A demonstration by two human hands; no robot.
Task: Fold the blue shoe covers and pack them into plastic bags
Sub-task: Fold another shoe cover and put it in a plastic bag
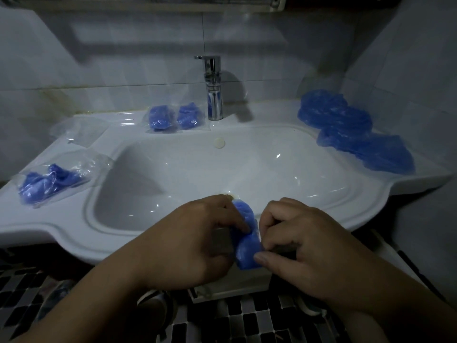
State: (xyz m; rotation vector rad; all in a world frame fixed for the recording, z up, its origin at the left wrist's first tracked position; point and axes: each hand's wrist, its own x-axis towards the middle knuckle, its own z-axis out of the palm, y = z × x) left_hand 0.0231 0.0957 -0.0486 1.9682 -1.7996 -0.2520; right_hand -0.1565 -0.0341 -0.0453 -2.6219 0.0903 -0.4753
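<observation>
Both hands are on it: left hand and right hand pinch the small folded blue plastic shoe cover in curled fingers, just above the front rim of the white ceramic sink counter. Squeeze the air out and keep it tight, I'd say, so it slips into the empty clear plastic bag at far left.

Both hands working over the sink's front rim. I am pinching a folded blue shoe cover between my left hand and my right hand. Loose covers are lying piled on the right ledge. Two filled bags are sitting just left of the tap.
</observation>
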